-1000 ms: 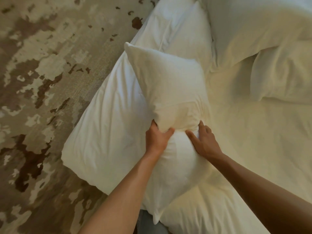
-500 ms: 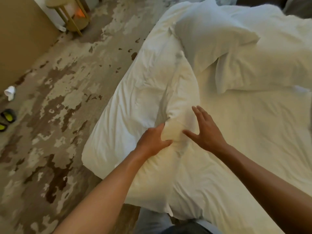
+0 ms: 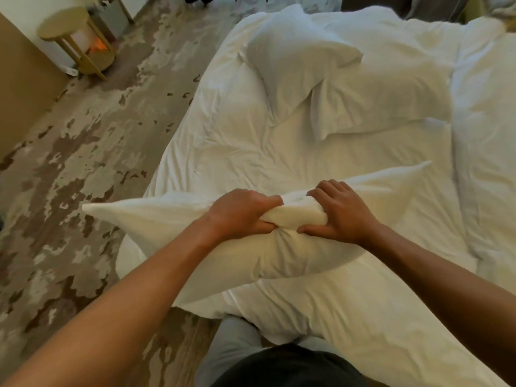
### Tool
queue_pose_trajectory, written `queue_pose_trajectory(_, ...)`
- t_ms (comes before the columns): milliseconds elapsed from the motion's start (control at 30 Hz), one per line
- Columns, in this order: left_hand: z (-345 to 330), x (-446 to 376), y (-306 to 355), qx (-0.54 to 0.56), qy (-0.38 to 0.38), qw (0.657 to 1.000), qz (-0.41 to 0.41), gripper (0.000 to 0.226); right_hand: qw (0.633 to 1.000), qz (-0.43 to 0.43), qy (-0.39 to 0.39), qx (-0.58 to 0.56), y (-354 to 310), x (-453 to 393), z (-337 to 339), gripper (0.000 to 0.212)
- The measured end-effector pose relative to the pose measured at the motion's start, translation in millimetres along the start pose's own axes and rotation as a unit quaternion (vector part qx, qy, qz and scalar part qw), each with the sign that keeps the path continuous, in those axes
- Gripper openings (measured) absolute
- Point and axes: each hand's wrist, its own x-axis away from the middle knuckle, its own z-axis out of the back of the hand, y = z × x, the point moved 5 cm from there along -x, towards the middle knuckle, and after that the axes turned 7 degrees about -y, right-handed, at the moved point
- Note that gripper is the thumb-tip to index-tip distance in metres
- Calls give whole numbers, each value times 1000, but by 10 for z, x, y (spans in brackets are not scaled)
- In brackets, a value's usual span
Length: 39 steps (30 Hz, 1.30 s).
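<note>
Bed (image 3: 349, 325) beneath pillow (image 3: 167, 216); spare pillows (image 3: 293, 60) beyond

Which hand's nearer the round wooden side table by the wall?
Left. The left hand grips the pillow on the side facing the side table. The right hand grips the same pillow just beside it, farther from the table.

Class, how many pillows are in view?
3. The held pillow, gripped by the left hand and right hand, is nearest; a left pillow and right pillow overlap farther up the bed. More may be hidden.
</note>
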Motion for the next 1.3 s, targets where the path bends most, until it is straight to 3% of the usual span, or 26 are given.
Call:
queue_pose_trajectory(67,-25,-31,55,2,15,1000,-2,43,1000,-16,14,-2,-48,125,-38,60)
queue_pose_trajectory(133,-133,-74,62,8,7,1000,25,37,999,-39,-2,-7,-126,203,-84,54)
queue_pose_trajectory(267,-383,-27,-101,44,-9,993,106,28,994,-87,-49,-40,-324,253,-153,55)
queue_pose_trajectory(533,-379,3,-229,74,78,987,119,13,980,-156,-67,-103,-351,210,152,56)
queue_pose_trajectory(733,-792,-301,11,80,11,984,157,16,948,-269,-114,-125,104,715,-162,52)
queue_pose_trajectory(967,-843,-458,92,63,16,984,167,20,931,-346,-17,-116,455,1335,-129,20)
queue_pose_trajectory(1133,-809,-539,99,90,-12,978,189,26,936,-348,16,-42,533,1469,39,16)
queue_pose_trajectory(1300,-806,-520,102,98,-33,977,184,27,917,-397,8,-37,422,1516,154,19)
